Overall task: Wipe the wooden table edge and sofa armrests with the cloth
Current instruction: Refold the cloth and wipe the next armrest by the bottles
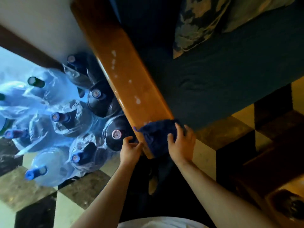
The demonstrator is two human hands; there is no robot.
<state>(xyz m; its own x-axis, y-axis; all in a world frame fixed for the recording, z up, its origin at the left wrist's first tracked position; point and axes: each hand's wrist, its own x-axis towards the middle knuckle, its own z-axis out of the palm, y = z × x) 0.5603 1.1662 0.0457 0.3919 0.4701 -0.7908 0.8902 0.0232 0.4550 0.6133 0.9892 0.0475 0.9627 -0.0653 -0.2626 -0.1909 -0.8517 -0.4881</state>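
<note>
A right hand is pressing a blue cloth over the near end of the wooden armrest, fingers curled into it, while the left hand is gripping the armrest's side edge beside it

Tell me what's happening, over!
Right hand grips cloth on armrest near end. Left hand holds armrest's side. White spots ahead. Water jugs close beside.
</note>
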